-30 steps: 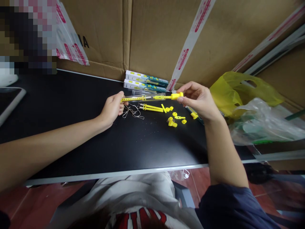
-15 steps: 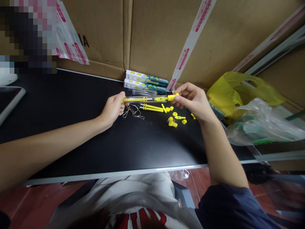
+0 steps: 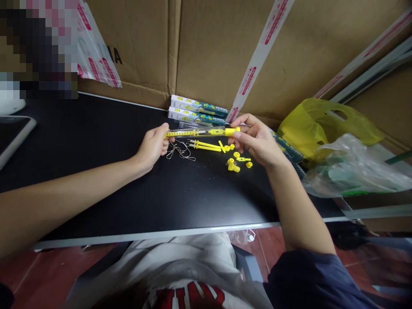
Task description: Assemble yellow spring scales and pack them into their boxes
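Both hands hold a tubular spring scale (image 3: 210,131) level above the table. Its clear tube has a yellow marked strip, a spring and a yellow inner piece inside. My left hand (image 3: 152,145) is closed around the left end. At the other end, my right hand (image 3: 257,139) pinches the yellow end cap (image 3: 232,131) between thumb and fingers; the cap meets the tube. Below lie bent metal hooks (image 3: 180,151), yellow rods with metal tips (image 3: 207,146) and several small yellow parts (image 3: 234,166). More clear tubes (image 3: 193,125) lie partly hidden behind the held scale.
Two printed boxes (image 3: 196,115) lie against a large cardboard carton (image 3: 219,51) at the back. On the right are another printed box (image 3: 288,146), a yellow plastic bag (image 3: 302,124) and a clear bag (image 3: 357,167). A phone-like device (image 3: 14,135) rests at the far left.
My right hand has shifted slightly left and its fingers have curled further around the yellow cap, which sits a little further left. My left hand has stayed in place.
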A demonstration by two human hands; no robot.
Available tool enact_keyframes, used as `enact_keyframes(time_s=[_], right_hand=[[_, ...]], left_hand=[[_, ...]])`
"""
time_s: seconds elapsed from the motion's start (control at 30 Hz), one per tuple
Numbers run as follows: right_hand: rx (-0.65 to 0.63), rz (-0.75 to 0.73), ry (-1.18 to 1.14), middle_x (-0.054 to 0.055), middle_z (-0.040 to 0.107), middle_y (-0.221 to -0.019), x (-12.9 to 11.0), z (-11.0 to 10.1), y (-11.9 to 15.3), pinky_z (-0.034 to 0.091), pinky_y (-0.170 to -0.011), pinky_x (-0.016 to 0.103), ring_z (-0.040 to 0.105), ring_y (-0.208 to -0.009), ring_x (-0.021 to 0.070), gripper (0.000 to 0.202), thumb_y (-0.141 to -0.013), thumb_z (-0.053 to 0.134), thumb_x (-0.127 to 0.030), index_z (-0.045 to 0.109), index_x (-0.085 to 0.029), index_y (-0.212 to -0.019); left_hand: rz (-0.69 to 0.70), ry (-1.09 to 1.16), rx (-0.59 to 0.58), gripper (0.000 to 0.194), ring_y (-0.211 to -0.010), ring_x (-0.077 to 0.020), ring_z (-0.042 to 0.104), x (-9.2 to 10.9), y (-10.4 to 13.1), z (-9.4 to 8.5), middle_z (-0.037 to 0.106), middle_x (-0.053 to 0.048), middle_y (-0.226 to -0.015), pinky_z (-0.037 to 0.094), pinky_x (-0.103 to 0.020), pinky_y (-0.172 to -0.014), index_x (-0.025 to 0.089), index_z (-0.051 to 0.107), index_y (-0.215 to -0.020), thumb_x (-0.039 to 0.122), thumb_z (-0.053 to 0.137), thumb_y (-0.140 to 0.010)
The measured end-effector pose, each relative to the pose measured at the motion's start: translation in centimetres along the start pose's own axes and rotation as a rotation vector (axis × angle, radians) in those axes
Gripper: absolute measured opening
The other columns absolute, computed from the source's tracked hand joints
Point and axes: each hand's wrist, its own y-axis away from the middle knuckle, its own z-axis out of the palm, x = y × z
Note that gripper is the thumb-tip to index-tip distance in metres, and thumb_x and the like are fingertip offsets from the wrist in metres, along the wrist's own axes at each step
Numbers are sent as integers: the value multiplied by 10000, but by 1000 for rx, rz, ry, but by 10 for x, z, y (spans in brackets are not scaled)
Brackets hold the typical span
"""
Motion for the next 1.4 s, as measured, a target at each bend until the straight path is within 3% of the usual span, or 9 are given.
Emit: enact_keyframes(time_s=[0.27, 0.5, 0.87, 1.17, 1.4], right_hand=[[63, -100, 89, -3, 610, -826, -2, 1, 1, 450, -522, 219, 560, -658, 98, 488, -628, 808, -531, 531, -223, -886], [134, -188, 251, 9, 590, -878, 0, 3, 1, 485, -659, 270, 570, -782, 144, 449, -675, 762, -565, 594, -245, -941], [211, -180, 278, -30, 538, -658, 3, 6, 1, 444, -530, 281, 519, -573, 126, 421, -719, 727, -566, 649, -270, -1007], [86, -198, 144, -8, 612, -781, -3, 5, 3, 506, -540, 239, 555, -584, 92, 385, -805, 672, -518, 613, -232, -1055], [115, -283, 99, -3, 655, -821, 3, 2, 0, 494, -489, 200, 614, -642, 102, 352, -784, 719, -467, 554, -243, -999]], left_hand=[[-5, -3, -3, 324, -342, -32, 236, -1, -2, -2, 327, 71, -454, 232, -151, -332, 172, 473, -626, 299, 433, -922], [-1, -11, -32, 348, -332, -43, 223, -3, -4, -4, 249, 83, -426, 239, -155, -324, 178, 479, -603, 332, 433, -912], [-12, -4, -35, 377, -330, -39, 227, 0, -2, -3, 244, 83, -422, 234, -156, -330, 171, 478, -581, 315, 418, -924], [-10, -10, -44, 374, -338, -41, 230, -1, -3, -4, 241, 87, -422, 241, -150, -331, 165, 496, -610, 355, 434, -926], [-27, -22, -51, 383, -328, -39, 238, -1, -3, -4, 241, 87, -428, 222, -148, -322, 167, 490, -614, 370, 422, -931]])
